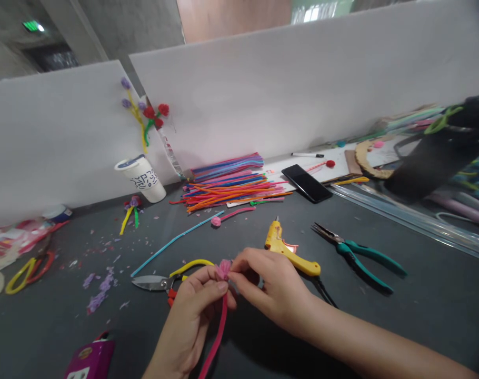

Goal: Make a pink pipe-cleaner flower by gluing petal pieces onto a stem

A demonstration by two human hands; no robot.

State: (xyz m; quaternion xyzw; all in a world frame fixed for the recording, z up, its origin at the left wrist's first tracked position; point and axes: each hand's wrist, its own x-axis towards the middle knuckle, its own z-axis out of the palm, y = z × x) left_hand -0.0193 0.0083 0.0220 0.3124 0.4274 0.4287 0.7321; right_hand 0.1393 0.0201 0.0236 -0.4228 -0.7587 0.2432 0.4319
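Observation:
Low in the middle of the head view, a pink pipe-cleaner flower (223, 269) is pinched between both hands. My left hand (198, 302) is closed around its base, and a darker pink pipe-cleaner stem (218, 337) hangs down from there. The fingertips of my right hand (269, 287) press together at the flower's right side. Yellow-and-red-handled scissors (155, 282) lie partly hidden behind my left hand. Just beyond my right hand rests a yellow hot glue gun (290, 252). A small pink flower on a stem (216, 221) lies farther back.
Teal needle-nose pliers (353, 252) lie at right, near a black phone (306, 182). Bundled pipe cleaners (231, 189) sit along the white partition (263, 95). A paper cup (145, 179) stands back left; purple scraps (101, 289) and a purple box (90, 360) are nearer.

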